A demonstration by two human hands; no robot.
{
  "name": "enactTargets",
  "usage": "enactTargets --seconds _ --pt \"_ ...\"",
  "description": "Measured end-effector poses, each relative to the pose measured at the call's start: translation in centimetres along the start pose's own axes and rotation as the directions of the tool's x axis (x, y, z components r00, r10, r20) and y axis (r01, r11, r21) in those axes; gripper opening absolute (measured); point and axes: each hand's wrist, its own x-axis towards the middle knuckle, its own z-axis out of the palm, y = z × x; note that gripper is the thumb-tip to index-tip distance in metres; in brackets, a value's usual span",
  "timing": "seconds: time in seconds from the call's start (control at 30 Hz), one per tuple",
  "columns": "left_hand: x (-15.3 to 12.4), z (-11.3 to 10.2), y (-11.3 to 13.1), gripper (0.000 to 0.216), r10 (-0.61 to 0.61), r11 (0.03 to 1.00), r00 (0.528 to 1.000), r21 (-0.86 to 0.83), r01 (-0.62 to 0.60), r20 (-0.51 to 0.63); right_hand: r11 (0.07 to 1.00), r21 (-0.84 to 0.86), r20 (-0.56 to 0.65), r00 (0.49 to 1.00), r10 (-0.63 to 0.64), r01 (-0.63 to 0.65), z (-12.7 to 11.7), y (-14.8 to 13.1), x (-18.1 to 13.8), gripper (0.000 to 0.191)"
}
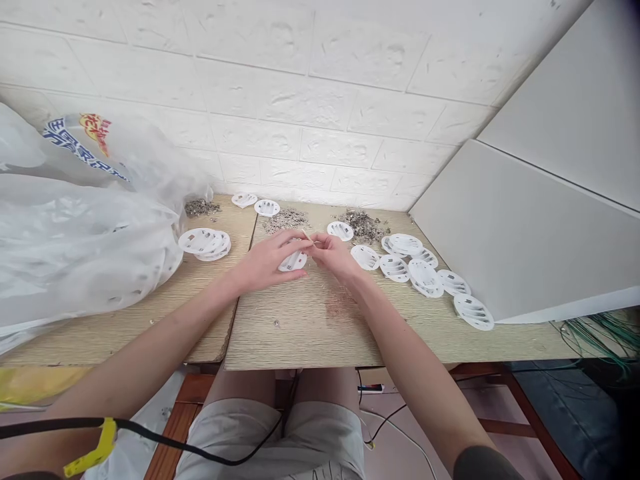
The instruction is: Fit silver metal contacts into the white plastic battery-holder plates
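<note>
My left hand [267, 262] curls around a round white slotted disc [293, 260], thumb along its near edge and fingers over its far edge. Close against it, my right hand [333, 253] pinches a thin pale stick [307, 237] that pokes up between the fingertips of both hands. The lower end of the stick is hidden by the fingers. Just behind the hands lies a spread pile of tiny metallic pieces [287, 220]. A similar white disc [341, 231] rests beyond my right hand, near a darker pile of small pieces [365, 225].
Several overlapping white discs [424, 275] run along the right side of the wooden table [300, 327]. A stack of discs [213, 244] sits at left beside a large plastic bag [90, 247]. Green wires [595, 333] hang at far right, by a white panel [530, 233].
</note>
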Motion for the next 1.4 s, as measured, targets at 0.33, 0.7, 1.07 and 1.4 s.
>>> enactTargets --seconds 0.33,0.7,1.07,1.4 --pt "-1.4 -6.4 -2.7 0.027 -0.385 0.769 0.856 0.392 0.505 -0.345 0.867 -0.497 -0.403 0.878 -0.26 0.029 -3.6 -0.1 0.6 0.033" --pt "-3.0 -7.6 -4.4 0.04 -0.751 0.546 0.657 0.496 0.675 -0.067 0.877 -0.478 -0.604 0.741 -0.293 -0.043 -7.1 1.0 1.0 0.036" --pt "-3.1 -7.9 -4.4 0.038 -0.787 0.523 0.617 0.518 0.677 -0.011 0.817 -0.543 -0.581 0.788 -0.201 -0.192 -6.8 0.9 0.7 0.029" --pt "-2.9 -7.8 -4.2 0.038 -0.804 0.496 0.594 0.532 0.687 -0.017 0.626 -0.722 -0.538 0.807 -0.242 -0.294 -5.8 0.4 0.5 0.026"
